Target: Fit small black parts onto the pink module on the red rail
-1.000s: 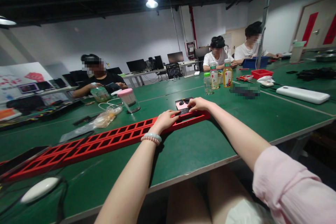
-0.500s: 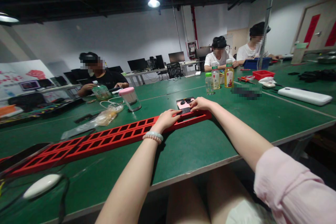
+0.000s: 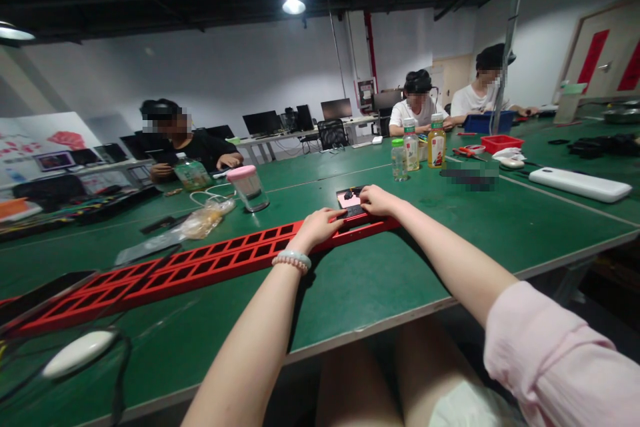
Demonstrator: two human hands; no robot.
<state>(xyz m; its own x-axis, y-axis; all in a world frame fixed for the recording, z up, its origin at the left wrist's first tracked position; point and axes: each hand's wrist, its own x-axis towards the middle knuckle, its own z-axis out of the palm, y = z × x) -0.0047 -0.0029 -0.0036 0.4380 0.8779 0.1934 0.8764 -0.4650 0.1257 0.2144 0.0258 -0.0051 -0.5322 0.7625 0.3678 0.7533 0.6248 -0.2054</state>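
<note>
A long red tray (image 3: 200, 267) with many open cells lies slantwise across the green table (image 3: 380, 280). My left hand (image 3: 320, 225) rests on its right end, fingers curled down over the rail. My right hand (image 3: 377, 200) lies just beyond, fingers bent over a small black part at the tray's far right cell. What my fingertips grip is hidden. Behind my right hand sits a small pink tray (image 3: 349, 197) with dark pieces on it.
A pink-lidded clear jar (image 3: 247, 188), a plastic bag (image 3: 203, 221) and a white cable lie left of the hands. Three bottles (image 3: 417, 147) stand behind. A white slab (image 3: 580, 184) lies at the right. Three people sit at the far side.
My right hand has slid a little forward and left over the tray's end. The left hand stays in place. The view shifted slightly.
</note>
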